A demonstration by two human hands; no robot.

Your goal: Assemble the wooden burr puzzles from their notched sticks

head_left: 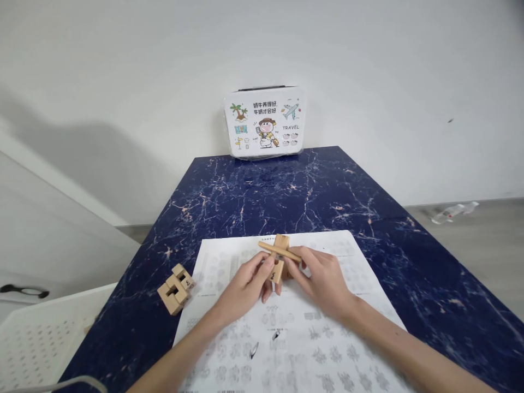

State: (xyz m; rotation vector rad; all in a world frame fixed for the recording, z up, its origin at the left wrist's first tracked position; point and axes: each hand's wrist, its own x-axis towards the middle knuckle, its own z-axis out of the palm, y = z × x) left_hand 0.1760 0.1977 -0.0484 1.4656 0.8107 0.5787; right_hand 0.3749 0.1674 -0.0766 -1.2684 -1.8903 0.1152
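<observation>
Both my hands meet over a printed paper sheet (311, 338) on a dark blue marbled table (286, 191). Between them is a small wooden puzzle assembly (280, 254) of crossed notched bars. My left hand (245, 286) pinches its lower bar with thumb and fingers closed. My right hand (323, 278) grips the assembly from the right, fingers curled round it. A separate notched wooden block (177, 288) lies on the table at the sheet's left edge, apart from both hands.
A white box with cartoon travel pictures (265, 122) leans against the wall at the table's far edge. A white perforated basket (36, 338) sits low at the left. A clear plastic bottle (450, 212) lies on the floor at the right.
</observation>
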